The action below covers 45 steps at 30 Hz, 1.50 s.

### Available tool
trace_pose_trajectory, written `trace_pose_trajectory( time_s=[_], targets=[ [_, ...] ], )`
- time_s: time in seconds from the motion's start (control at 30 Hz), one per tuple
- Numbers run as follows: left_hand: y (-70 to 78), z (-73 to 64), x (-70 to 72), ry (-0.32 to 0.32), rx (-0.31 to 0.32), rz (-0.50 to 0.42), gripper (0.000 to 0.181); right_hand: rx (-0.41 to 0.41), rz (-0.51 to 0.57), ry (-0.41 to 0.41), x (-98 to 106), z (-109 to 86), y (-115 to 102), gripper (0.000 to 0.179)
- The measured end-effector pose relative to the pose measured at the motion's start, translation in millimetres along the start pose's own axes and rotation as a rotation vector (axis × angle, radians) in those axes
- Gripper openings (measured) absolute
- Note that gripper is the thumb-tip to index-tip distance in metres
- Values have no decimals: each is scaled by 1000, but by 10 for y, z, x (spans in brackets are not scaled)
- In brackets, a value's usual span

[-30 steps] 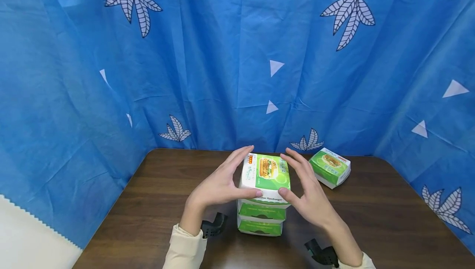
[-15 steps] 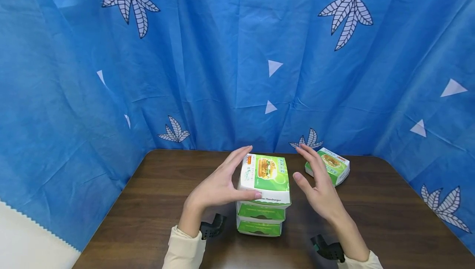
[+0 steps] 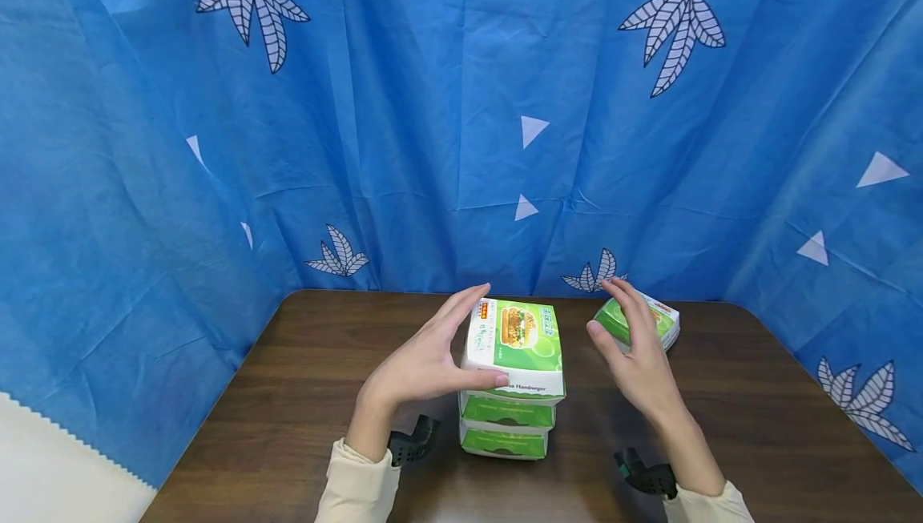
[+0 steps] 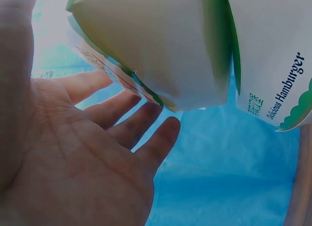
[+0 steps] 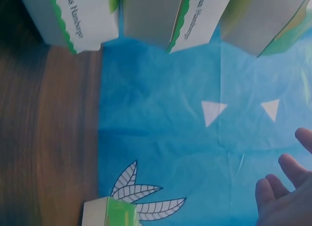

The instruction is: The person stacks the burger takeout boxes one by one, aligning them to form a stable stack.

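Note:
Three green-and-white hamburger boxes stand in a stack on the table, in the middle of the head view. On top is a box with a burger picture (image 3: 525, 339); the middle box (image 3: 508, 412) and bottom box (image 3: 503, 443) show their green fronts below it. My left hand (image 3: 418, 364) holds the top box by its left side, thumb at the front and fingers toward the back, as the left wrist view also shows. Clear of the stack, my right hand (image 3: 645, 367) is raised with fingers spread. Beyond it lies another hamburger box (image 3: 671, 332), partly hidden by those fingers.
The brown wooden table (image 3: 288, 403) reaches back to a blue curtain (image 3: 418, 146) with leaf and triangle prints. A black wrist strap (image 3: 649, 478) shows at my right wrist, and another black strap (image 3: 414, 439) at my left.
My right hand has come away from the top box and moved right, toward the separate box at the back right. The left hand and the stack have stayed put.

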State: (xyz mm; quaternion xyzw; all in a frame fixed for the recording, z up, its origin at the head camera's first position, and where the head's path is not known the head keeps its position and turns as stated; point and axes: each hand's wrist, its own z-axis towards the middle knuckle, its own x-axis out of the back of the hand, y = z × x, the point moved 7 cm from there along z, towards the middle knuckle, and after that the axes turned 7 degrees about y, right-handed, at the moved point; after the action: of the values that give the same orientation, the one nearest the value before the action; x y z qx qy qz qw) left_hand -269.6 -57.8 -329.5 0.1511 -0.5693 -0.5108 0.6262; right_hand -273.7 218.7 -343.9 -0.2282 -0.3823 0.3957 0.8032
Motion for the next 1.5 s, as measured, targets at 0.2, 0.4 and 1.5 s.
trace_pose_trajectory(
  time_s=[0.2,0.4,1.5],
  targets=[
    [3,-8,6,2,4,5,109,-32,-18,36,41,18,117,60],
    [-1,-6,12,7,2,10,108,-76,-40,64,73,26,237,62],
    [-16,-5,0,2,12,23,108,-375,-216,166,243,-47,963,80]
  ],
)
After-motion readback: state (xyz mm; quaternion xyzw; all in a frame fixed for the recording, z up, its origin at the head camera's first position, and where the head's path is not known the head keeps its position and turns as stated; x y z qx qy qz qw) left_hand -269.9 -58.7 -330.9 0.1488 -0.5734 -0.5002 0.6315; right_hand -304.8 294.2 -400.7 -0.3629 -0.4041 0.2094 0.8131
